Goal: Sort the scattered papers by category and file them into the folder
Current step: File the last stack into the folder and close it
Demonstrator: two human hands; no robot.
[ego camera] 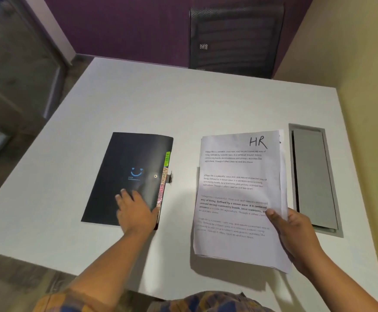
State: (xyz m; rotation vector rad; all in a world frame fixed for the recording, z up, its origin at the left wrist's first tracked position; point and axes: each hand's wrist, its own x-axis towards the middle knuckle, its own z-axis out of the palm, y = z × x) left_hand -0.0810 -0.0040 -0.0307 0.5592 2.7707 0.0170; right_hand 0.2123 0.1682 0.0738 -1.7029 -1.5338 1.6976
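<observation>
**Folder Under One Hand, HR Stack in the Other**

The left hand [134,210] lay on the near part of the dark folder [125,167], its fingers spread fairly straight across the closed cover. The thumb sat at the cover's edge on the side toward the right hand, and nothing was curled into a grip. The folder rested flat on the white worktop [183,104]. Coloured index tabs [167,159] poked out along the edge nearest that thumb, a green one farthest from the person.

The right hand [296,233] gripped a stack of papers [237,190] by its near outer edge, thumb pressed on top and fingers tucked underneath. The top sheet carried printed paragraphs and a handwritten "HR" at its far corner. The stack cast a shadow on the worktop below, so it appeared held above the surface, apart from the folder.

Just beyond the right hand, on its outer side, a grey cable hatch [314,176] was set into the worktop. A dark mesh chair [235,39] stood past the far edge, well away from both hands.
</observation>
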